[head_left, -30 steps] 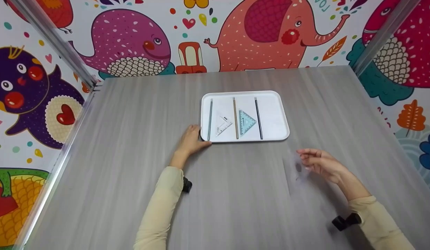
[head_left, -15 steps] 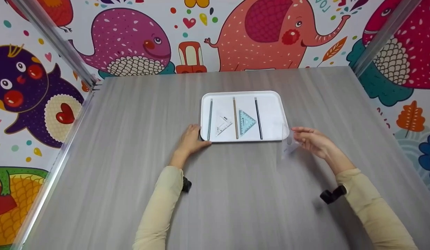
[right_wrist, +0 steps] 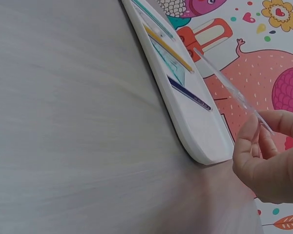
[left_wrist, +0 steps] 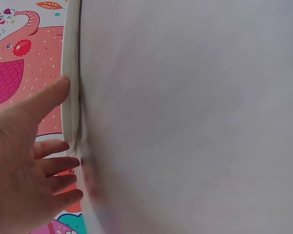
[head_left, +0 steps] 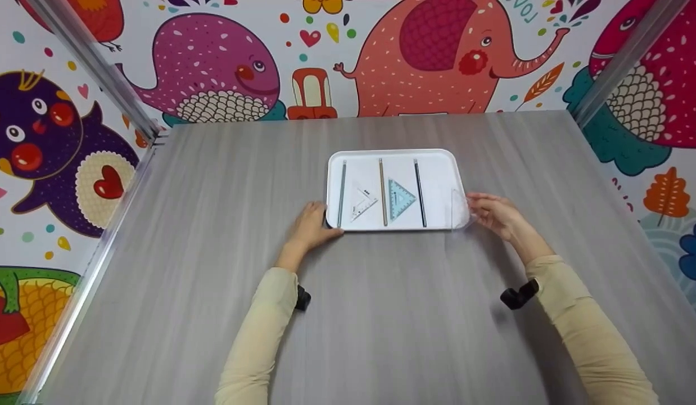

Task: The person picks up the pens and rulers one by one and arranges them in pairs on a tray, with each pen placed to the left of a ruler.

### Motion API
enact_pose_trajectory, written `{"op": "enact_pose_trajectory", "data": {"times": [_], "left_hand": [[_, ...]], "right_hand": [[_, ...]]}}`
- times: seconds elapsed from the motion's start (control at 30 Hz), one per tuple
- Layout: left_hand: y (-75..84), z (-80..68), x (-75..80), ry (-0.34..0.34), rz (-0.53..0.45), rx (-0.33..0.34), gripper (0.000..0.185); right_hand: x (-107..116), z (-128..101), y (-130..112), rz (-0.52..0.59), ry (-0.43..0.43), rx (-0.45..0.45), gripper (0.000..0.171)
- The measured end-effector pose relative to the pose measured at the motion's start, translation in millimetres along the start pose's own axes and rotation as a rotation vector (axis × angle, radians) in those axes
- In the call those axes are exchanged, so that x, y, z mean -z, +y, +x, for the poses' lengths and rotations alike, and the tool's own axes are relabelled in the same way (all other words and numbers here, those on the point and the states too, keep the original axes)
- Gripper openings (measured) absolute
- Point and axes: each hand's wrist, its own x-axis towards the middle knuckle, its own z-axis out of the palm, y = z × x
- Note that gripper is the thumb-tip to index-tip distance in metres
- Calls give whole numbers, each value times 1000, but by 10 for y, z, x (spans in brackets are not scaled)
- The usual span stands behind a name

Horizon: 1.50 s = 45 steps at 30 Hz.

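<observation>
A white tray (head_left: 439, 188) holds a teal pencil (head_left: 342, 194), a yellow-brown pencil (head_left: 383, 194) and a dark pencil (head_left: 420, 194). A clear set square (head_left: 364, 203) lies between the first two, and a blue set square (head_left: 402, 199) between the last two. My left hand (head_left: 310, 228) holds the tray's near left corner, thumb on the front edge and fingers along the left side. Beside the right edge, my right hand (head_left: 497, 216) pinches a thin clear plastic set square (right_wrist: 229, 87) between thumb and fingers. In the head view its see-through outline overlaps the tray's right end.
The tray rests on a grey wood-grain table (head_left: 382, 315). Walls with cartoon animals stand behind and at both sides, with metal posts (head_left: 109, 84) at the corners. A small black camera (head_left: 519, 294) is worn on the right wrist.
The right hand has moved forward and left from the near right of the table to the tray's right edge, carrying the clear set square. My left hand has stayed at the tray corner.
</observation>
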Motion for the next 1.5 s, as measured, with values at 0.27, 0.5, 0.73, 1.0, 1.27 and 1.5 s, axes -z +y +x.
{"op": "enact_pose_trajectory", "data": {"times": [0.27, 0.5, 0.73, 1.0, 1.27, 1.5], "left_hand": [[0, 9, -2, -4, -1, 13, 67], [-10, 17, -16, 6, -10, 5, 65], [2, 11, -18, 4, -8, 10, 64], [9, 6, -26, 15, 5, 1, 65], [9, 1, -10, 20, 1, 2, 67], [11, -2, -13, 5, -9, 27, 68]], "right_hand": [[-38, 94, -44, 27, 70, 0, 31], [-132, 175, -74, 13, 122, 3, 30], [-154, 247, -77, 8, 135, 21, 31], [-179, 343, -61, -48, 193, 39, 17], [-194, 413, -8, -111, 214, 106, 17], [-210, 474, 37, -131, 219, 147, 17]]}}
